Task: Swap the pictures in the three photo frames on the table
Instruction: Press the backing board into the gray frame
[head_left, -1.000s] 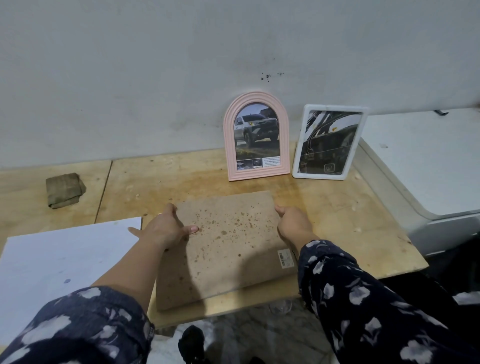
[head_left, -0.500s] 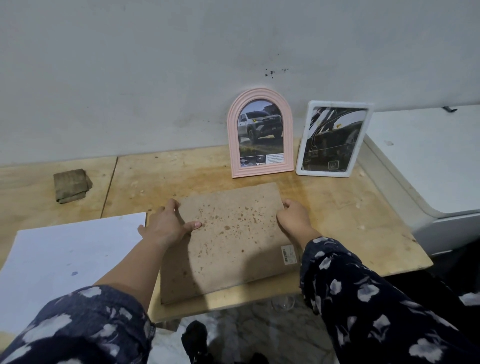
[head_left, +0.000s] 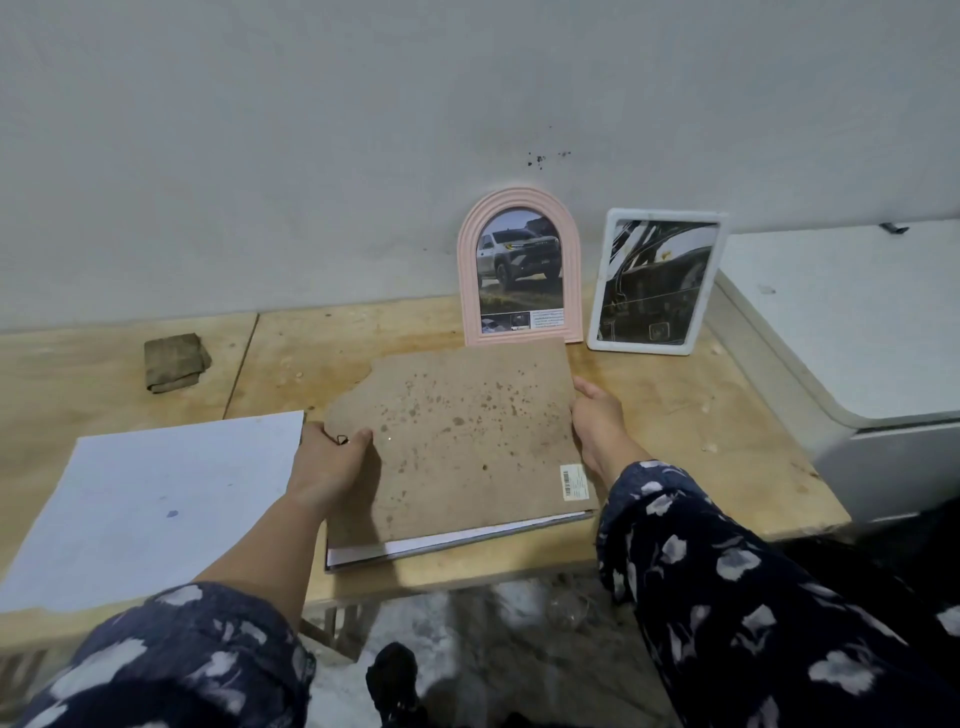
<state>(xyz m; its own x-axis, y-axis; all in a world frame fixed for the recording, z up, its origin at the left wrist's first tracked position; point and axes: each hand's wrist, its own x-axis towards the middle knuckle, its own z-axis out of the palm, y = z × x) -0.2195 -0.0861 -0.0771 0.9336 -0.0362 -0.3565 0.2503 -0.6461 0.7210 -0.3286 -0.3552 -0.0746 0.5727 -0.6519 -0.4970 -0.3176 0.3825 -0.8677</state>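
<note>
On the wooden table (head_left: 675, 415), against the grey wall: two frames standing upright, side by side, close but apart. Pink arched frame (head_left: 519, 208) holds a picture of a pickup truck on rough ground, with a small caption strip along the bottom. White rectangular frame (head_left: 605, 280), to its right, tilted slightly, holds a dark picture that looks like a car interior; detail hard to read.

Third frame (head_left: 457, 540) lies face down at the near table edge, front rim slightly overhanging. Brown backing board (head_left: 467, 441), speckled with dark spots, top-left corner torn away, barcode sticker (head_left: 573, 482) at its lower right. Board is raised off the frame; white sheet edges show in the gap along the near side. Whether that is the picture, cannot tell.

Left hand (head_left: 327, 462): thumb on top of the board's left edge, fingers curled under, gripping it. Right hand (head_left: 597, 421): clasped on the board's right edge, fingers hidden beneath.

Count: three frames, two pictures visible. One large white sheet (head_left: 156, 504) flat on the table, left of the lying frame. One folded brownish cloth (head_left: 174, 361) further back left, well apart. White appliance (head_left: 857, 322) beside the table on the right.
</note>
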